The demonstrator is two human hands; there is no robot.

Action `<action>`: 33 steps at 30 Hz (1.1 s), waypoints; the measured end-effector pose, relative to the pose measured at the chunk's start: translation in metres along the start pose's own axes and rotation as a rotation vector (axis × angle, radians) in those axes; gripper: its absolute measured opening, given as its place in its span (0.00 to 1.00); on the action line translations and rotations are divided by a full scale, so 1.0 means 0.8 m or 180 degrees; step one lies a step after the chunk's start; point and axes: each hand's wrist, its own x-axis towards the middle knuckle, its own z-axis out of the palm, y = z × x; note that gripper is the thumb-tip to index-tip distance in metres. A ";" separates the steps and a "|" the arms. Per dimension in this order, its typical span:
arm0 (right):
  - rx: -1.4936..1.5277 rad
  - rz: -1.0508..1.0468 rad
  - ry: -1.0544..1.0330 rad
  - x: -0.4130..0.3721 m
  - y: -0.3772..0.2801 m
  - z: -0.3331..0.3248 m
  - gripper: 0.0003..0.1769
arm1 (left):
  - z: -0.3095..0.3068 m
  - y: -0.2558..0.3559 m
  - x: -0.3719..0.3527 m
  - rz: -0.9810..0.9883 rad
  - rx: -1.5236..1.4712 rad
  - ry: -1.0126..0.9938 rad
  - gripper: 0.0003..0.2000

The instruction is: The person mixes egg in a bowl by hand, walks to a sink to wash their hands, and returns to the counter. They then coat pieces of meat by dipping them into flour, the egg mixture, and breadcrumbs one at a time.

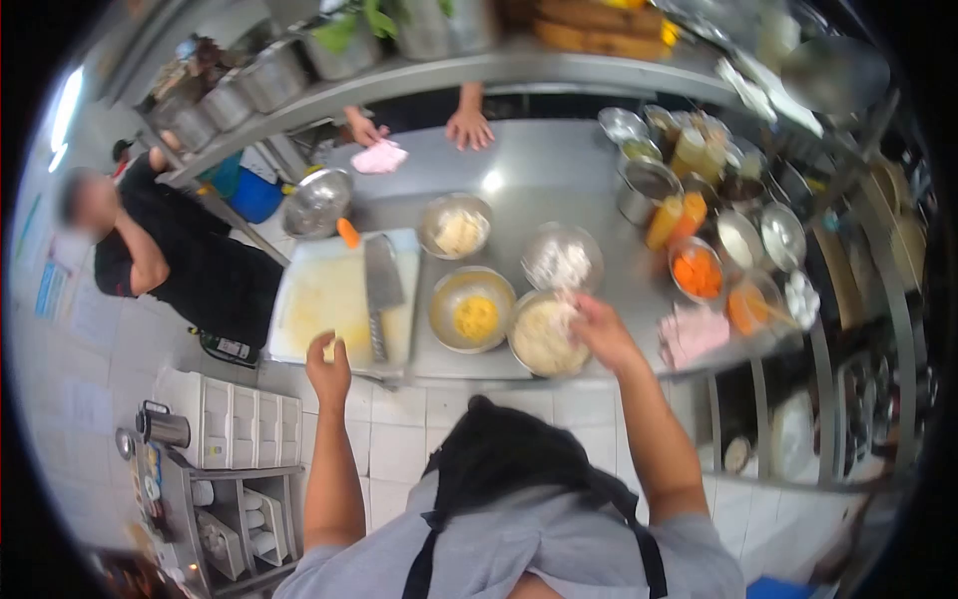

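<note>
My right hand [599, 331] is over the right side of a metal bowl of pale crumbs [545, 337], its fingers pinched together. Something small and pale may be at the fingertips, too blurred to name. Just behind that is a bowl of white flour [561, 262]. To the left stand a bowl of beaten yellow egg [476, 317] and a bowl of pale yellowish food [459, 232]. My left hand [327, 371] hovers at the near edge of a white cutting board [311, 290], loosely curled with thumb and forefinger apart, holding nothing. A large knife [382, 285] lies on the board.
An orange piece [348, 233] and a metal bowl [319, 204] sit behind the board. Across the steel table, another person's hands [469, 128] rest near a pink cloth [379, 156]. Sauce bottles [663, 222], a carrot bowl [696, 272] and another pink cloth [694, 333] are right.
</note>
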 end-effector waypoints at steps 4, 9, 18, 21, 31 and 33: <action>-0.0984 -0.0492 0.0306 -0.008 0.048 0.001 0.33 | -0.044 -0.063 -0.047 -0.0454 0.0192 0.0347 0.10; -0.1961 -0.0364 0.0225 -0.021 0.020 0.014 0.26 | -0.029 -0.120 -0.026 -0.0410 0.0272 0.0277 0.10; -0.1433 -0.0262 0.0501 0.009 0.013 0.009 0.20 | 0.036 -0.134 0.096 -0.0933 0.0979 0.0459 0.23; -0.0931 -0.0074 0.0533 0.015 0.004 0.017 0.20 | 0.079 -0.140 0.079 -0.0635 0.1926 0.0787 0.24; -0.1962 -0.0517 0.0118 0.097 -0.021 0.073 0.18 | 0.077 -0.129 0.088 -0.0582 0.1811 0.0570 0.26; -0.2010 -0.0907 0.0010 0.131 -0.004 0.088 0.18 | 0.075 -0.124 0.087 -0.0593 0.1837 0.0465 0.26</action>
